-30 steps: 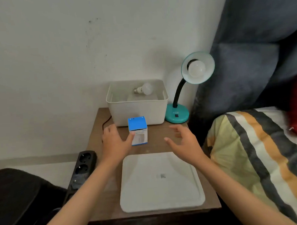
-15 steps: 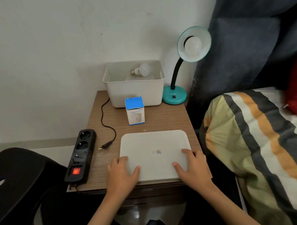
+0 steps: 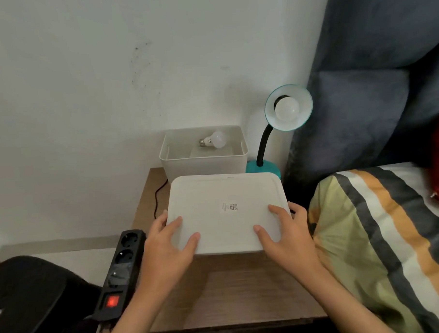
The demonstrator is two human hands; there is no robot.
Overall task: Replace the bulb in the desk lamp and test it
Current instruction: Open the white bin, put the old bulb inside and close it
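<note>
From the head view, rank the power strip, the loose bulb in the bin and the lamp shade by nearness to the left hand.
1. Power strip, just left of the left hand.
2. Loose bulb, in the white bin behind the lid.
3. Lamp shade, farthest, up and right.

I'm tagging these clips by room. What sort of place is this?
Most likely a bedroom. A striped blanket lies on a bed against a padded headboard, and beside it a small wooden table carries a desk lamp, like a nightstand.
</note>
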